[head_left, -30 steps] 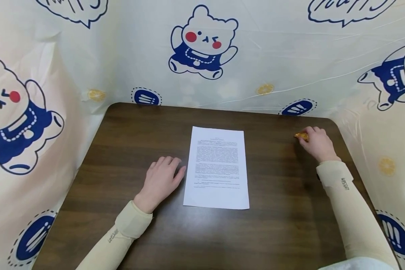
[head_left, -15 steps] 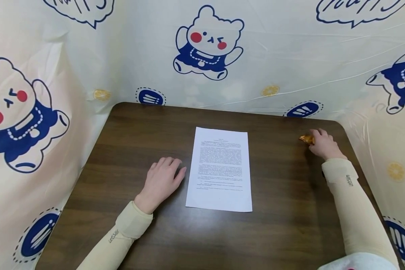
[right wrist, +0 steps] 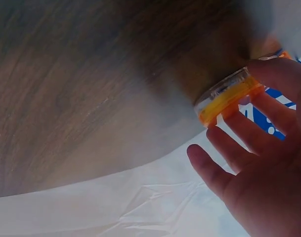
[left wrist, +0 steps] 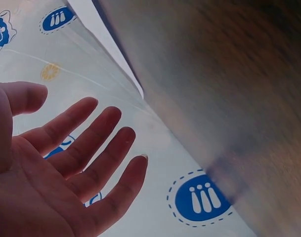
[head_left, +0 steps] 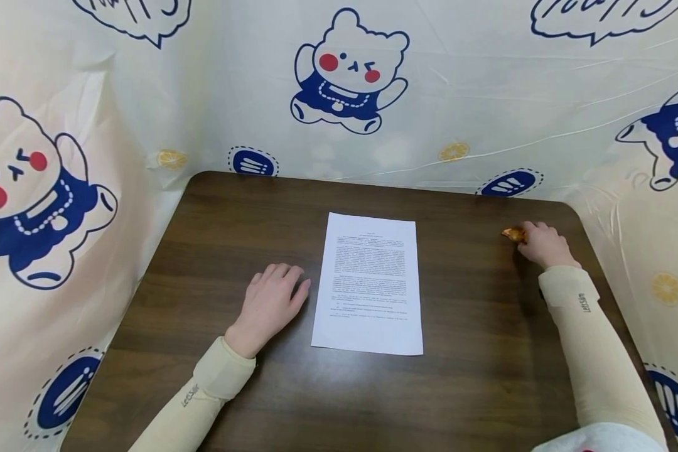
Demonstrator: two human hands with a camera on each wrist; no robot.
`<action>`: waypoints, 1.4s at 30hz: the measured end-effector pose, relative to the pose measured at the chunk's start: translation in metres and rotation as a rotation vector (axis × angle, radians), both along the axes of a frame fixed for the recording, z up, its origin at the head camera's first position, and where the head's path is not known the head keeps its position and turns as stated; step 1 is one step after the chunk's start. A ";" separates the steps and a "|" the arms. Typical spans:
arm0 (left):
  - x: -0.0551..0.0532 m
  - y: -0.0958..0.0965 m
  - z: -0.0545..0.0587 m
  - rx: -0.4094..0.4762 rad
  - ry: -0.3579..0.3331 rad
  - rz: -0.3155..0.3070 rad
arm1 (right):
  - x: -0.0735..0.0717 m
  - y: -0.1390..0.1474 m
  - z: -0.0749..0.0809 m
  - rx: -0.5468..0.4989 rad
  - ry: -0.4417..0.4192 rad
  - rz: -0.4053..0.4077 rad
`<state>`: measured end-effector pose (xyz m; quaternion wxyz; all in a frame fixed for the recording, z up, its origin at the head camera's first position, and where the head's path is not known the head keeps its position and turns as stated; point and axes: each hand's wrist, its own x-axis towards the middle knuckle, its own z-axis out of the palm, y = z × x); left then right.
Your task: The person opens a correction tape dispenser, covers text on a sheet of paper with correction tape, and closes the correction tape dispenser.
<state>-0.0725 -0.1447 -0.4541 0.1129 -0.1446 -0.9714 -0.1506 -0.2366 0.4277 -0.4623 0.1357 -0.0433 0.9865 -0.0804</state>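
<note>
On my screen, the right hand (head_left: 547, 245) pinches an orange object (head_left: 513, 235), which I cannot name surely, near the far right corner of the table (head_left: 463, 295); the left hand (head_left: 268, 306), fingers loose, is just beside the printed sheet (head_left: 368, 285).

"LetsSlim" on both sleeves (head_left: 190, 395); paper (head_left: 367, 285) print illegible.

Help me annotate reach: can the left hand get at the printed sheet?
Probably yes: the left hand holds nothing, is just beside the printed sheet, and nothing visible stands between them.

Paper (head_left: 367, 285) between hands (head_left: 268, 301) (head_left: 545, 245), wider gap at right
</note>
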 end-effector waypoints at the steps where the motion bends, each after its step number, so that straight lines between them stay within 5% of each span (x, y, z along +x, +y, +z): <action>1: 0.000 0.000 0.000 0.000 0.003 0.000 | 0.000 -0.001 0.001 0.003 0.009 0.006; 20: 0.001 0.003 0.001 -0.009 -0.008 -0.012 | 0.031 -0.017 0.001 -0.089 -0.008 -0.016; 28: 0.001 0.003 0.000 -0.015 -0.006 -0.022 | 0.045 -0.038 -0.001 -0.117 0.050 0.036; 42: 0.003 0.006 -0.001 -0.019 -0.021 -0.026 | 0.074 -0.090 0.023 -0.174 0.157 0.089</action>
